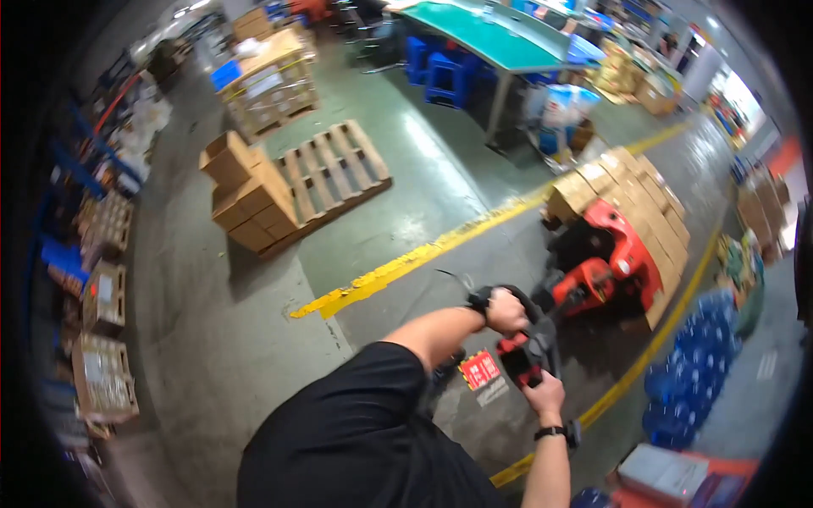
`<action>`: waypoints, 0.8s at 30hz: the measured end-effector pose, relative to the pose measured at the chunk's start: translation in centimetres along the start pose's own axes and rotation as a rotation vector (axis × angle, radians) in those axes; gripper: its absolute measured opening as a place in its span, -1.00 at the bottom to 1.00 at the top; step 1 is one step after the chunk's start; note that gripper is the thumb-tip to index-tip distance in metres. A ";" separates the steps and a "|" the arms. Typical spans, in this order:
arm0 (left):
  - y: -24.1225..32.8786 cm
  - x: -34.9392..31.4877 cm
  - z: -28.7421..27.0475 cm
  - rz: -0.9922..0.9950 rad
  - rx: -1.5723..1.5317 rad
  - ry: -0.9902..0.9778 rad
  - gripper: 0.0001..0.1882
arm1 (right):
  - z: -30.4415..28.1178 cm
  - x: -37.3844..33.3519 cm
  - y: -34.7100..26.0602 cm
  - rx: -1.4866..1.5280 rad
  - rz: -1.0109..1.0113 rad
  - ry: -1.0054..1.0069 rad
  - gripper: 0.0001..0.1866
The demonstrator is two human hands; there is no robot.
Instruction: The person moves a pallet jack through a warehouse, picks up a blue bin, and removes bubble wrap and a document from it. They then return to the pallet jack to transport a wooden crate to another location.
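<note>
Both hands are on the handle (527, 339) of a red pallet jack (605, 267), lower right of centre. Left hand (506, 311) is closed round the upper black loop of the handle, wrist bent; right hand (544, 394) is closed round the lower grip w/ a dark watch band on the wrist just below it. The handle head carries a red control block btwn the two hands. The jack sits at right of centre, its forks under a pallet of flat tan cartons (631, 190) that runs toward the upper right; so the load looks already picked up or at least engaged, tho whether it's lifted off the floor I can't tell. Jack and load straddle the yellow floor line (406, 262) that cuts diagonally thru mid-frame. What seems left is moving the load to wherever it goes & dropping it. An empty wooden pallet (334, 173) lies upper left of centre w/ brown boxes (246, 190) stacked at its left end, well apart from the jack. A green-topped table (491, 38) stands at top centre, blue water jugs (694, 372) sit at lower right, near the jack.
</note>
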State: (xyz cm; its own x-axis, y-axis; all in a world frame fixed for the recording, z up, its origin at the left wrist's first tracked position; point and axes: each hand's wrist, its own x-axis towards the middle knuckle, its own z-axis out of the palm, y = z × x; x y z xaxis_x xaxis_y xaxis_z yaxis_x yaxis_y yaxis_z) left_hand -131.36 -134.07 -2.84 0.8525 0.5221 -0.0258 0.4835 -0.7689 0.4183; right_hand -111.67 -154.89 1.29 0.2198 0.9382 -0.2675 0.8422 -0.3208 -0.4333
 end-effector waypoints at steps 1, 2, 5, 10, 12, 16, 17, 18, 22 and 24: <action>-0.5 -2.7 -0.2 -0.031 -0.020 0.031 -0.59 | 0.7 -1.4 -2.3 -0.008 0.017 -0.013 -0.44; -0.3 -5.3 -0.1 -0.043 -0.029 0.036 -0.60 | 1.7 -2.8 -3.2 -0.043 -0.002 -0.029 -0.45; -0.9 -13.9 -1.7 -0.017 -0.049 0.024 -0.61 | 5.4 -8.0 -8.3 -0.080 -0.041 -0.039 -0.43; -0.7 -26.7 -2.4 0.055 -0.038 0.034 -0.60 | 11.3 -17.6 -15.6 -0.028 -0.003 -0.103 -0.46; -0.3 -32.1 -2.4 0.073 -0.043 0.020 -0.61 | 14.2 -21.8 -18.1 -0.015 -0.020 -0.096 -0.40; -0.4 -44.5 -3.1 0.069 -0.044 0.023 -0.61 | 20.2 -30.2 -24.6 0.049 -0.097 -0.065 -0.20; -0.4 -47.6 -3.0 0.059 -0.079 0.013 -0.62 | 21.4 -32.5 -26.5 0.095 -0.112 -0.070 -0.18; -0.1 -50.4 -2.9 0.068 -0.074 0.025 -0.62 | 22.8 -34.5 -27.9 0.102 -0.092 -0.061 -0.18; 0.0 -63.0 -2.4 0.058 -0.039 0.049 -0.64 | 29.9 -43.1 -34.4 0.070 -0.115 -0.036 -0.25; 0.0 -69.2 -2.5 0.051 0.007 0.017 -0.64 | 33.0 -47.7 -38.3 0.049 -0.094 -0.023 -0.27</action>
State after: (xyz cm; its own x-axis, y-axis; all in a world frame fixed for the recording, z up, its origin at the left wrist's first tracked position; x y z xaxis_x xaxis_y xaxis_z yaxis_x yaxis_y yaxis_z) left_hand -190.90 -169.29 1.21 0.8727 0.4881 0.0106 0.4410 -0.7973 0.4121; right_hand -170.61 -191.62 2.24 0.1293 0.9612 -0.2436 0.8331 -0.2385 -0.4991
